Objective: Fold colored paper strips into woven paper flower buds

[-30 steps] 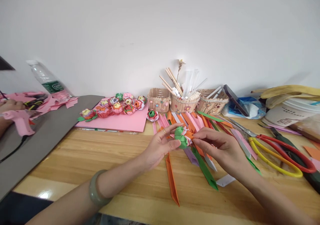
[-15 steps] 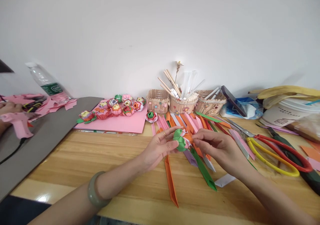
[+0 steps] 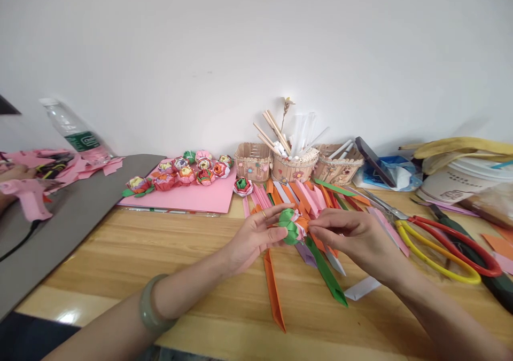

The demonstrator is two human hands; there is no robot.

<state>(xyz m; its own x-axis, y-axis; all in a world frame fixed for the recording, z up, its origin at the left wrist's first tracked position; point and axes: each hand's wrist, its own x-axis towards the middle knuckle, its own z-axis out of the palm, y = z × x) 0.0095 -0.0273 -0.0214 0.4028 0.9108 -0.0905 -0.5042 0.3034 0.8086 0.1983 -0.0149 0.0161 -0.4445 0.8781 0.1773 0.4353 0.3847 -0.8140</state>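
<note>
My left hand [image 3: 256, 238] grips a paper flower [image 3: 289, 226], its green outer petals facing left and pink and orange ones toward the right. On the flower's orange side, my right hand [image 3: 344, 235] pinches with thumb and forefinger; the fingertips meet the orange paper, and what exactly lies between them is too small to tell. Below and behind the flower spread folded paper strips, among them an orange strip [image 3: 274, 294] and a green strip [image 3: 326, 273]. A finished-looking paper flower [image 3: 242, 186] sits just beyond my left hand.
Several paper flowers rest on pink paper [image 3: 216, 198]. Wooden baskets [image 3: 253, 163] stand along the wall. Red-and-yellow-handled scissors [image 3: 436, 243] and a paper cup [image 3: 452, 182] are at right. At far left, another person's hand [image 3: 16, 174] is near a pink glue gun [image 3: 30, 195] and bottle [image 3: 76, 131].
The flower in my left hand has turned very slightly. My right hand stays at its orange side with hardly any shift. Everything on the table lies as before.
</note>
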